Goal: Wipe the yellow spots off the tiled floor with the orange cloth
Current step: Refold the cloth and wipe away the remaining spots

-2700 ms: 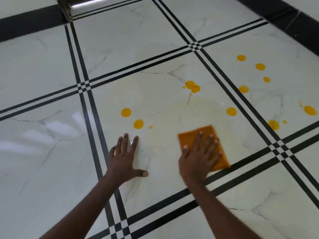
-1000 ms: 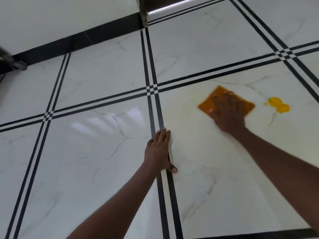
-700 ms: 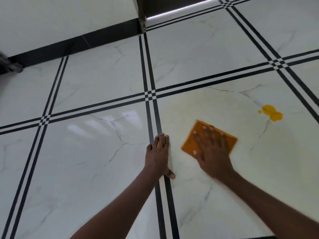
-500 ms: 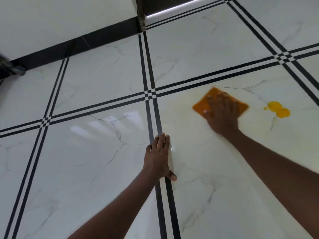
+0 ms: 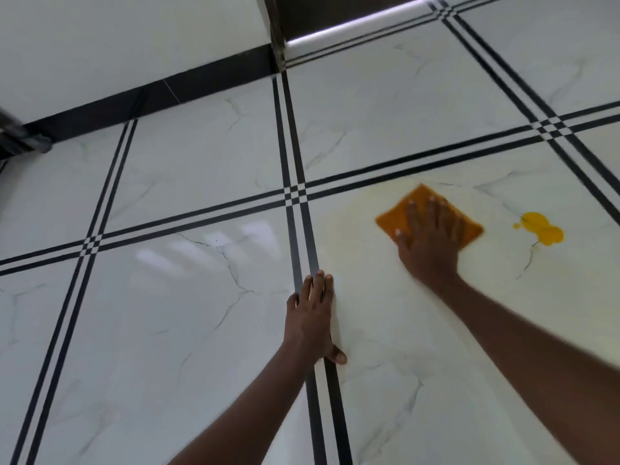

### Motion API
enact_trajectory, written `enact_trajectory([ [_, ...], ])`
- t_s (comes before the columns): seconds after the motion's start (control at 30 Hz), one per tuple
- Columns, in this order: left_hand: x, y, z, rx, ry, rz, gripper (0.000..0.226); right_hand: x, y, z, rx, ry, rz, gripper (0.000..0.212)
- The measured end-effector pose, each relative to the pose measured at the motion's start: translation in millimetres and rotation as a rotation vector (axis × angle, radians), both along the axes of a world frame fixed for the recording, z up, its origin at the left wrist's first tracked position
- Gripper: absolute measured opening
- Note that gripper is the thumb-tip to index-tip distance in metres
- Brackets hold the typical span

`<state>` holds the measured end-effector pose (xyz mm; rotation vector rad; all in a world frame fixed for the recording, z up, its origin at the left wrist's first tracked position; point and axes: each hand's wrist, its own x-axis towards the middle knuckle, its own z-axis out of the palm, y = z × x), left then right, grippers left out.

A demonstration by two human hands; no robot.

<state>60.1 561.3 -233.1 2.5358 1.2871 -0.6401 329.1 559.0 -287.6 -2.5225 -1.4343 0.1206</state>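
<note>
My right hand lies flat with straight fingers on the orange cloth, pressing it onto the white marbled tile. Right of the cloth, two joined yellow spots with a tiny droplet beside them sit on the same tile, a short gap away. A pale yellowish smear covers the tile around and below the cloth. My left hand rests flat on the floor, fingers together, across the black grout stripes at the tile's left edge.
The floor is large white tiles split by double black stripes. A white wall with a black skirting runs along the back left. A dark doorway with a bright threshold is at the top. A dark object sits at the left edge.
My right hand has slid the cloth back and forth over the tile, near, then far; since half a second ago it sits slightly nearer me. My left hand has stayed planted. The two spots left of the tile are gone.
</note>
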Motion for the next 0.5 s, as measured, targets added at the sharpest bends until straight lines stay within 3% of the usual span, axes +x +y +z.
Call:
enact_trajectory([
  [0.07,2.7,-0.4,7.2,0.014,0.006,0.008,0.154,-38.6,-59.9,6.5,0.008,-0.024,-0.057,0.072],
  [0.13,6.0,0.0,11.2,0.015,0.011,0.011,0.154,-80.6,-100.5,7.7,-0.026,-0.019,0.026,0.075],
  [0.3,4.9,-0.4,8.5,0.008,0.014,0.011,0.154,-45.1,-34.0,4.7,-0.050,-0.081,0.444,0.072],
  [0.4,1.0,2.8,3.5,0.009,0.031,0.002,0.158,28.5,-0.9,0.9,-0.070,-0.028,0.184,0.071],
  [0.5,6.6,4.3,3.0,0.016,0.087,-0.015,0.161,70.6,-63.6,-4.1,0.011,-0.056,-0.048,0.070],
])
